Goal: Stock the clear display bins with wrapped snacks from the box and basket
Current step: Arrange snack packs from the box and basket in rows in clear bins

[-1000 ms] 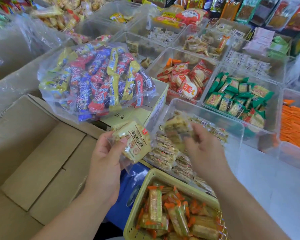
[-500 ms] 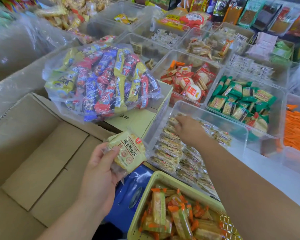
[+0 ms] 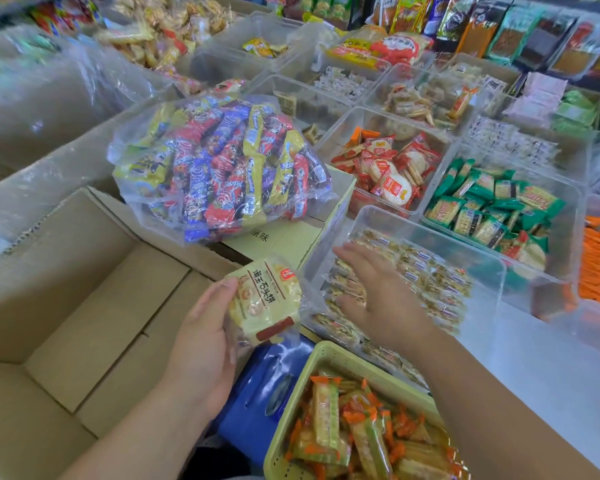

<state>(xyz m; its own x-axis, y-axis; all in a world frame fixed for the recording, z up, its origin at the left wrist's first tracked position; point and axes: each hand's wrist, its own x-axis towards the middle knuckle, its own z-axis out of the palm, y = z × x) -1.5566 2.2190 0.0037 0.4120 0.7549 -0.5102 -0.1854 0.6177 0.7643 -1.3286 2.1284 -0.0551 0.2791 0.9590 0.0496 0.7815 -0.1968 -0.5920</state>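
A: Holding a yellow pack [image 3: 264, 303], your left hand [image 3: 201, 348] curls round its near edge, thumb on its face, between the box [image 3: 84, 306] and the bin [image 3: 430, 233].

B: Your right hand [image 3: 378, 296] holds nothing. Its fingers are straight and spread, palm down over the snacks [image 3: 430, 282] in that bin.

A: The pack sits just left of your right hand.

B: The basket [image 3: 326, 355] lies nearer you, below both hands.

My left hand [image 3: 201, 344] gripped a wrapped snack [image 3: 267, 299], thumb on its face, forearm stretched from 7 o'clock. My right hand [image 3: 378, 292] was palm-down, fingers straight and spread toward 10 o'clock, forearm stretched from 5 o'clock.
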